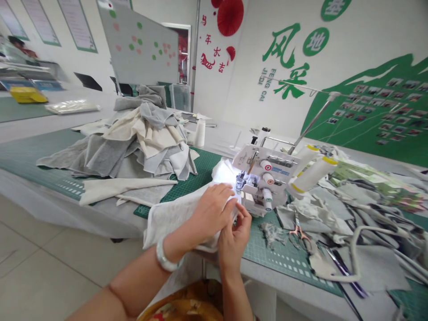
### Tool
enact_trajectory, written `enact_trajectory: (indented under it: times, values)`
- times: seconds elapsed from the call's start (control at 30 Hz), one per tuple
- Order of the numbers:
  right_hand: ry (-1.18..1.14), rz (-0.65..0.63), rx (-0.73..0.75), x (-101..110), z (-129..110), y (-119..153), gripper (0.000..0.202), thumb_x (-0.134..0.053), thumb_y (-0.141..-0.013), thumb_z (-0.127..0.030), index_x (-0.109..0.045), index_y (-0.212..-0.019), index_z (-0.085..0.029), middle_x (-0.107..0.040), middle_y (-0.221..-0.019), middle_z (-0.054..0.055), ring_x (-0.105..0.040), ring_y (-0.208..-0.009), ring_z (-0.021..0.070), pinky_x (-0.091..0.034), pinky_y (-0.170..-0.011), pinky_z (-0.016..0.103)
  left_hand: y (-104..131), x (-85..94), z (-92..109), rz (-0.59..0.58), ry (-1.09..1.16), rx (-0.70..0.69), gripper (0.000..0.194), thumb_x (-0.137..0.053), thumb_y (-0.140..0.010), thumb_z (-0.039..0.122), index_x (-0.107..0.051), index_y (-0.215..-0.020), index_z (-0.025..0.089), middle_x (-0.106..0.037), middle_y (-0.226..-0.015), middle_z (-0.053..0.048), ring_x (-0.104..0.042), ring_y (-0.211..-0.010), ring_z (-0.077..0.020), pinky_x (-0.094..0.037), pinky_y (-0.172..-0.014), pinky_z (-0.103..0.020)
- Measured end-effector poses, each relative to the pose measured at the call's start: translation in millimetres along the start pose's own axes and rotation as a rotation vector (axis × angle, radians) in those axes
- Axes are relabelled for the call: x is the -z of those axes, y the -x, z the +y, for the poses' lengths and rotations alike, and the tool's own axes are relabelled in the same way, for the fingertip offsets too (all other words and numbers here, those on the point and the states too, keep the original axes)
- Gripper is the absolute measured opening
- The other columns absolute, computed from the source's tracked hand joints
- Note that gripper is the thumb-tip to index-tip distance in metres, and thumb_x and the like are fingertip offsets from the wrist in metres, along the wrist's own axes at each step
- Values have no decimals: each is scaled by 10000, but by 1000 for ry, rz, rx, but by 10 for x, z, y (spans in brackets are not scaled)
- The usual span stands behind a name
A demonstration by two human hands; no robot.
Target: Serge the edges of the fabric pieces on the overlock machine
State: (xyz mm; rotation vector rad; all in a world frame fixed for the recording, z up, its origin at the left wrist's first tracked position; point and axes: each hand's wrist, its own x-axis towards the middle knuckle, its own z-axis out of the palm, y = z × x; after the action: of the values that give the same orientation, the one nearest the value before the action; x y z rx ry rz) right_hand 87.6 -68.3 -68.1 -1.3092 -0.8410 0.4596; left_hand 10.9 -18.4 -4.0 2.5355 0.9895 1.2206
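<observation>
Pale fabric panel (179,216) at serger (264,176) — long axis slanting from near-left up to needle area. Left hand (214,209) flat on it; right hand (239,227) pinching its edge.

The room is brightly and evenly lit. A small white glow is cast by the sewing machine (264,171) onto the cloth (187,214) (it is almost too bright there). Edges are stretched, and the far corners are left blurry.

Green cutting mat (203,162), grey-and-cream cloth pile (133,138) — yellow-banded, seemingly white thread cones (309,171)
</observation>
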Motion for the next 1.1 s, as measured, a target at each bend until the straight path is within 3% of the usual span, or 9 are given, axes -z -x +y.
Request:
enact_trajectory:
  times: [0.07, 0.17, 0.53, 1.1]
  values:
    - [52, -23, 10, 45, 0, -13, 394, -513, -908, -428, -528, -1210, -175, -580, -1236, 118, -553, -1106, 211, -420, -958, 352, -68, -156, -86, -65, -24, 13, 196, -427, -956, 219, -618, -983, 187, -649, -1083, -109, -575, -1083, -244, -453, -988, -449]
    - [106, -51, 17, 113, 20, -46, 419, -440, -947, -411, -510, -1279, -165, -566, -1313, 136, -537, -1183, 221, -402, -988, 355, -32, -234, -221, -76, -41, 10, 165, -472, -945, 232, -601, -1037, 188, -627, -1162, -97, -542, -1144, -240, -392, -1064, -466]
    - [246, -140, 51, 206, 11, -58, 528, -352, -969, -411, -460, -1398, -123, -523, -1397, 175, -555, -1220, 263, -453, -920, 372, 57, -263, -385, -19, 97, 72, 301, -523, -935, 318, -602, -1196, 191, -558, -1327, -110, -484, -1276, -243, -383, -1110, -451]
    - [421, -160, 87, 233, -76, -77, 583, -303, -964, -444, -486, -1372, -69, -636, -1246, 203, -662, -1044, 302, -513, -783, 388, 67, -259, -426, 9, 155, 57, 294, -533, -931, 301, -603, -1181, 162, -569, -1314, -124, -497, -1268, -244, -402, -1104, -446]
